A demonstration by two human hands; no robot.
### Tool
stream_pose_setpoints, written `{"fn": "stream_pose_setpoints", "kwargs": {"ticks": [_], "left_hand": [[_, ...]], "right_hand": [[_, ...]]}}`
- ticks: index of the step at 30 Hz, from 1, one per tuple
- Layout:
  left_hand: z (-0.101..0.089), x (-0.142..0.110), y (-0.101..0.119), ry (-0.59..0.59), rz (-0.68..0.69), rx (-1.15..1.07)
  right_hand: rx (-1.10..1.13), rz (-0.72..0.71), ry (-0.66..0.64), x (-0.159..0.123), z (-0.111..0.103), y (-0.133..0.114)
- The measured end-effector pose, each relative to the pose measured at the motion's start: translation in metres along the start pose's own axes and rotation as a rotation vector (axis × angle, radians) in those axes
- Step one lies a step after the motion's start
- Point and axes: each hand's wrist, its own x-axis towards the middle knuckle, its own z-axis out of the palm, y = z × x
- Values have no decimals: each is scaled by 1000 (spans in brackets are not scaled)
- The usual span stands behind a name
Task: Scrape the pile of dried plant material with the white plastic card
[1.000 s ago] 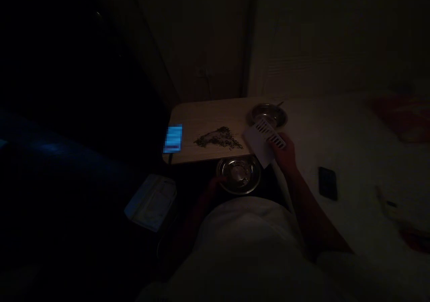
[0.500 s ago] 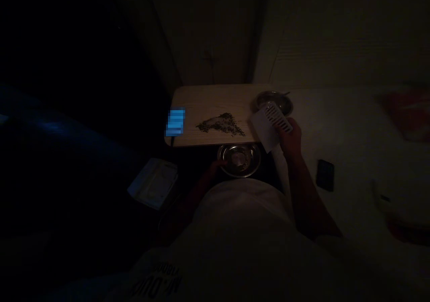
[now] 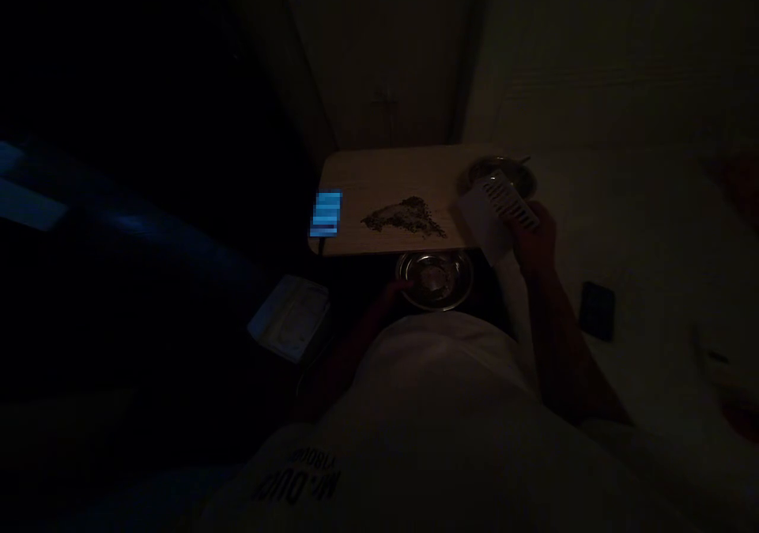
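The room is very dark. My left hand (image 3: 404, 284) grips the left rim of a shiny metal bowl (image 3: 464, 296), which is tucked against my body just under the front edge of a small wooden table (image 3: 368, 168). A little pale stuff lies in the bowl's bottom. Small dark bits that look like seeds (image 3: 409, 217) are spread in a rough triangle on the tabletop. Closed in my right hand (image 3: 537, 240) is a flat white piece with a row of slots (image 3: 483, 213), held over the table's right end. Its exact kind I cannot make out.
A second metal bowl (image 3: 525, 175), with a handle sticking out, stands at the table's back right. A lit phone screen (image 3: 326, 213) is at the left end. A pale box-like container (image 3: 290, 318) sits lower left; a dark phone-like object (image 3: 597, 311) lies right.
The whole view has shifted, so everything appears slightly farther right. Both hands keep their holds on the bowl and the slotted piece.
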Motion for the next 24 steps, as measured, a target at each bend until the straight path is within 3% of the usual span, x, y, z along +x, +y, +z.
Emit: {"fn": "stream_pose_setpoints", "kwargs": {"ticks": [8,24], "left_hand": [[0,-5,-1,40,32,2],[-11,-7,-3,-85,167,17]], "right_hand": [[-23,-21,-6,0,-3,-4],[-34,-65,-106,-5,1,1]]}}
